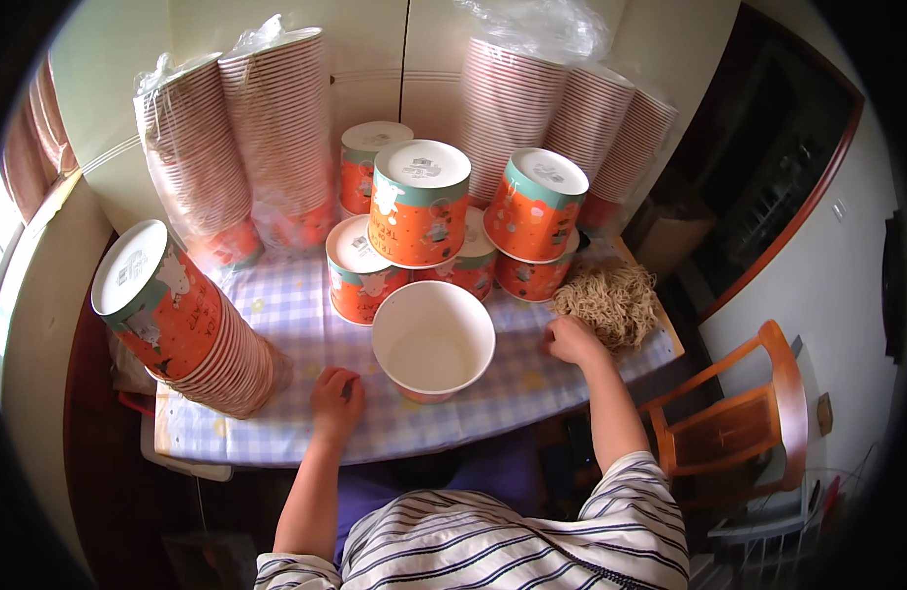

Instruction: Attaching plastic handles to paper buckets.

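A white-lined paper tub (434,342) stands upright, mouth upward, at the near middle of the table; its inside looks bare. Left of it, my left hand (337,401) rests on the cloth with curled fingers, and nothing shows in them but a dark shadow. To the tub's right, my right hand (574,340) is closed beside a heap of tan crinkled paper shreds (611,303); what its fingers hold, if anything, is hidden. Neither hand touches the tub. Behind it, orange-and-green tubs (421,211) are piled upside down in two layers.
A leaning stack of nested tubs (193,324) stands at the left. Tall plastic-wrapped tub stacks (281,138) line the back left, with more wrapped stacks (513,113) at the back right. A checked cloth (503,403) covers the table. A wooden chair (734,423) is at the right.
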`<state>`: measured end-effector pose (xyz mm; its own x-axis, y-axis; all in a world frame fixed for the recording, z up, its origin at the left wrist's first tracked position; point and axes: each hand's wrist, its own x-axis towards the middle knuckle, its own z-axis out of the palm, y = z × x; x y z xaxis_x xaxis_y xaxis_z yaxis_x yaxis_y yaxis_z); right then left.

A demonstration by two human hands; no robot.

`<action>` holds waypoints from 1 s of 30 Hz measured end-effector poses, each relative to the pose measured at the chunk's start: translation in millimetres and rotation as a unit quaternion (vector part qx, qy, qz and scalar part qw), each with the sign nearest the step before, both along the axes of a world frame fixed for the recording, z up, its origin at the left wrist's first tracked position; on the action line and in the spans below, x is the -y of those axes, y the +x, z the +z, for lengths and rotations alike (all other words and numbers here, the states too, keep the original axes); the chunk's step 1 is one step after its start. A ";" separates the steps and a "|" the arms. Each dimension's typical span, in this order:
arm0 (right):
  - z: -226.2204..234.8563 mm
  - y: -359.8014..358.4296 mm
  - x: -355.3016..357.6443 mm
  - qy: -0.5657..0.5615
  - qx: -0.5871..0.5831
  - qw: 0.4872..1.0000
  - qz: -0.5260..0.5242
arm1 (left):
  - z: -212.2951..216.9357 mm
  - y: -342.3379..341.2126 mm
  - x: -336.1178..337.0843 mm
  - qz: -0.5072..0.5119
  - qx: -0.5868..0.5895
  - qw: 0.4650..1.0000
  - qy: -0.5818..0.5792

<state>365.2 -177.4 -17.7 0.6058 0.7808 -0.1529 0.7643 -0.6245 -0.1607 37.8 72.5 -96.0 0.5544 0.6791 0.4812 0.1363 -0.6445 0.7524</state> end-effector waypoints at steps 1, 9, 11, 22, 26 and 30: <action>-3.6 2.9 2.3 0.003 -0.008 0.999 -0.038 | 2.4 0.2 1.7 0.002 0.000 1.000 -0.003; -24.9 14.1 2.1 0.002 -0.024 0.994 -0.105 | 4.3 0.4 0.7 0.012 -0.003 1.000 0.002; -25.9 23.0 9.3 0.150 -0.062 0.983 -0.081 | 0.6 1.0 -0.6 0.005 -0.011 1.000 0.003; 57.7 15.2 -3.1 0.506 -0.353 0.787 0.018 | 1.8 -1.1 -1.2 0.008 -0.005 1.000 0.028; 102.7 15.9 -13.0 0.550 -0.431 0.715 0.004 | 1.1 -0.5 -1.5 0.004 0.003 0.999 0.032; 154.9 36.9 -17.2 0.561 -0.392 0.729 -0.001 | 6.7 1.8 0.6 -0.008 -0.002 1.000 -0.012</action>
